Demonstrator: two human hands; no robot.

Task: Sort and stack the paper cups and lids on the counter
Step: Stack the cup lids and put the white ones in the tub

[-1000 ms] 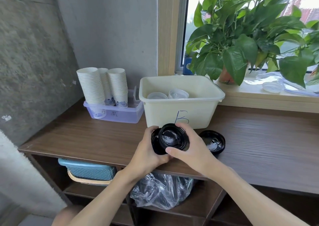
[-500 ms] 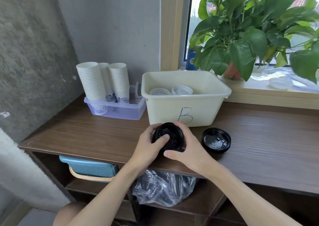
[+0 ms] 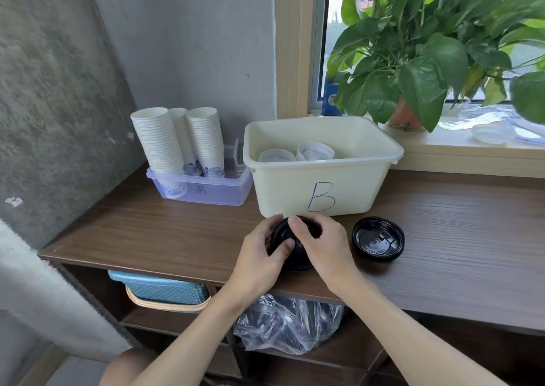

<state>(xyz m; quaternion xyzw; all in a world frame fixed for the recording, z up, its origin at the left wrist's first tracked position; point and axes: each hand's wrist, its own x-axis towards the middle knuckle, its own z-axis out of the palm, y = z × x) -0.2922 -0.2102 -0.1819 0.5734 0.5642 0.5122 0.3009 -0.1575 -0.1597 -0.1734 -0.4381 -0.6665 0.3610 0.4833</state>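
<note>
Head view. Low on the wooden surface (image 3: 147, 232), near its front edge and just before the cream bin (image 3: 283, 191): black lids (image 3: 296, 260), nested, number unclear, mostly covered by fingers. Left grip (image 3: 259, 255) closed round the left rim of those lids, thumb laid across the top. Right grip (image 3: 327, 247) closed on the same lids from the right, fingers curled over the far rim, index tip on top. Both grips narrow and holding the lids, nothing else in either.

To the right, apart from the hands: single black lid (image 3: 378, 239) lying flat on the surface, near the bin's front right corner. Bin marked with a blue "B" on its front wall; inside, toward the left, white lids (image 3: 277, 156) in two short piles side by side.

Left of the bin, nearly touching it: clear purple tray (image 3: 206, 191) carrying three tall stacks of paper cups (image 3: 159, 140), all mouth-up, blue print on the lowest ones.

Behind the bin, on the windowsill (image 3: 442, 152): potted plant (image 3: 427, 46), with a clear lid (image 3: 492, 133) beside it.

Under the surface: blue basket (image 3: 165, 289) on a shelf at left, crumpled plastic bag (image 3: 289, 323) toward the middle.
</note>
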